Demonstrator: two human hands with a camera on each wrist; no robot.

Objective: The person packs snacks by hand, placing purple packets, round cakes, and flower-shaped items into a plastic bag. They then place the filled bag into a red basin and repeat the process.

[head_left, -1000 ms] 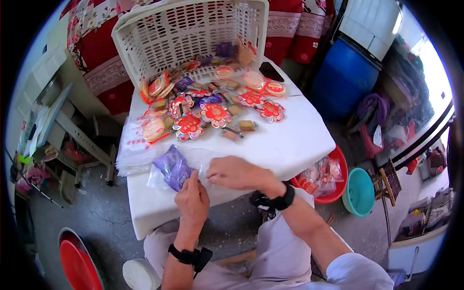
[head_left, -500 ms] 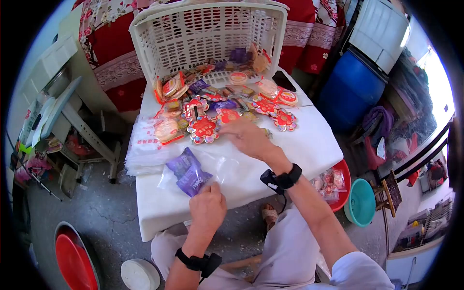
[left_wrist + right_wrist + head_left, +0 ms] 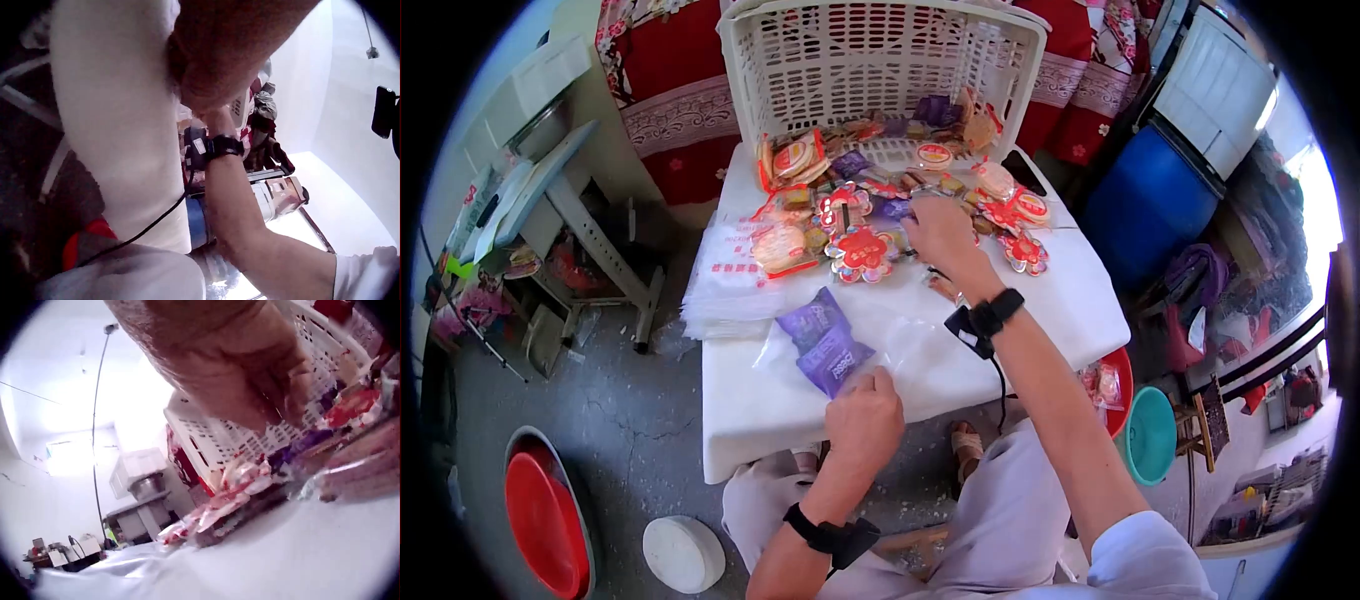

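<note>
A clear plastic bag with purple snack packets in it lies near the front edge of the white-covered table. My left hand pinches the near edge of this bag; in the left wrist view its fingertips are hidden. Over the heap of wrapped snacks, my right hand reaches down with its fingers bent, close to a purple packet. In the right wrist view nothing shows between those fingers. Red flower-shaped packs lie left of the right hand.
A white plastic crate lies on its side at the back, snacks spilling from its mouth. Flat clear bags are stacked at the table's left edge. A red basin and a green basin stand at the right, below the table top.
The right hand has left the bag's mouth and moved forward to the snack heap. The left hand stays at the bag's near edge. The head view has shifted left.
</note>
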